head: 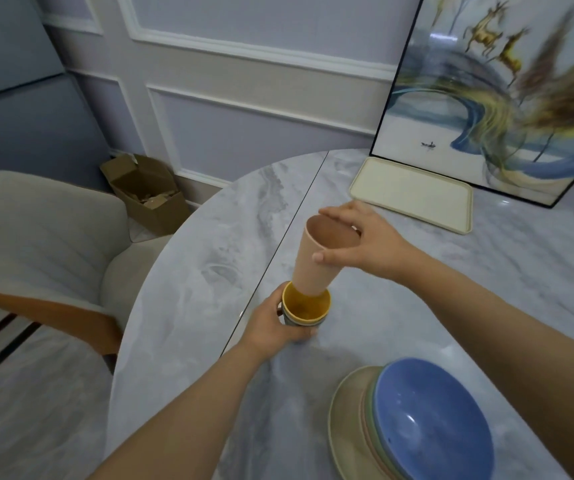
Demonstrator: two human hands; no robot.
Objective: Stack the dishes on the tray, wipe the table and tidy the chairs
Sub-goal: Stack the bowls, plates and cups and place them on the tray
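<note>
My right hand point(365, 239) grips a tall pink cup point(313, 261) by its rim; the cup's bottom sits inside a yellow cup point(304, 306). My left hand point(275, 327) holds that yellow cup, which tops a short stack of cups standing on the marble table point(209, 265). A blue bowl point(431, 420) lies on top of a pile of bowls and plates at the front right. A cream tray point(413, 194), with nothing on it, lies at the back of the table.
A framed picture point(507, 98) leans on the wall behind the tray. A beige chair point(39, 237) stands at the table's left side. A cardboard box point(150, 195) sits on the floor by the wall.
</note>
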